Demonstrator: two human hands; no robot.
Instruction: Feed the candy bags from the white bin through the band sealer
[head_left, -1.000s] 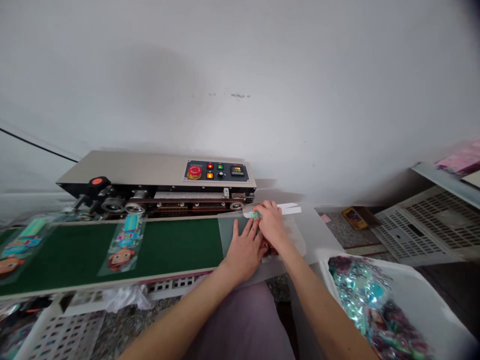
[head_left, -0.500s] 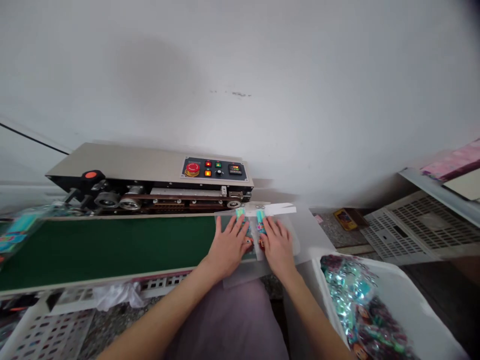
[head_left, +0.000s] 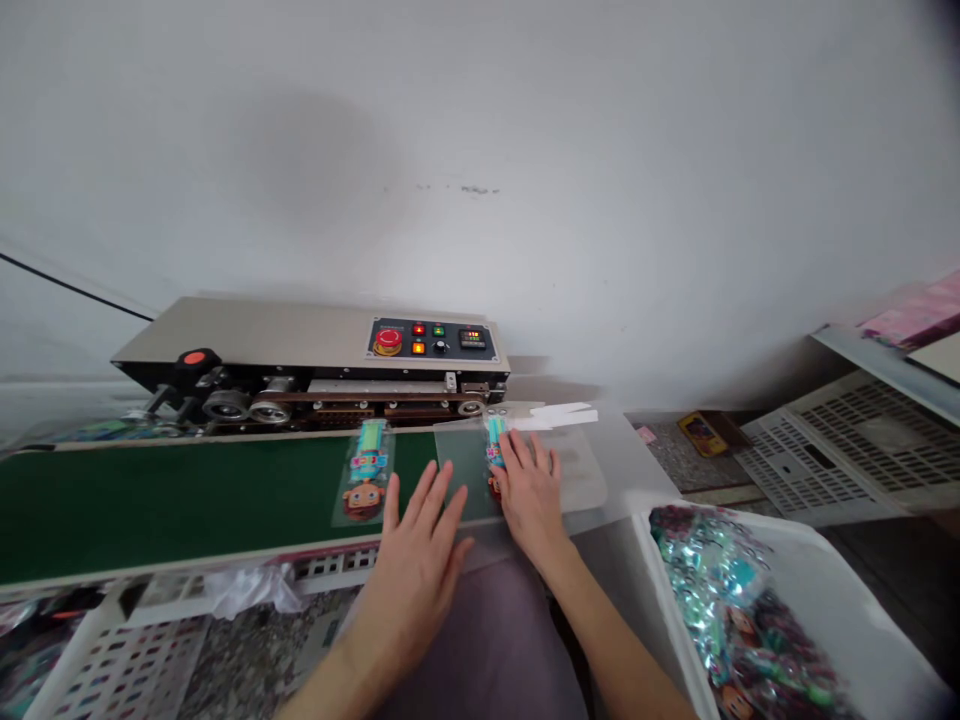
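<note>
A clear packet [head_left: 367, 468] with a cartoon-figure item inside lies flat on the green conveyor belt [head_left: 247, 490] of a band sealing machine [head_left: 300, 345]. My left hand [head_left: 420, 555] hovers just right of and below this packet, fingers spread, holding nothing. A second similar packet [head_left: 495, 432] rests at the right end of the belt on a translucent plastic sheet [head_left: 581, 475]. Flat on its right side lies my right hand [head_left: 531, 495], fingers extended, covering part of it.
A white bin [head_left: 825, 570] with many shiny packets [head_left: 705, 580] stands at lower right. White paper strips [head_left: 562, 415] lie behind the sheet. Plastic crates [head_left: 847, 440] stand at far right. Below the belt are a white basket [head_left: 139, 665] and a crumpled white bag [head_left: 259, 588].
The packet formerly under my left hand now lies further left on the belt. My left hand has moved left and lifted off. The packet at the belt's far left end is gone from there.
</note>
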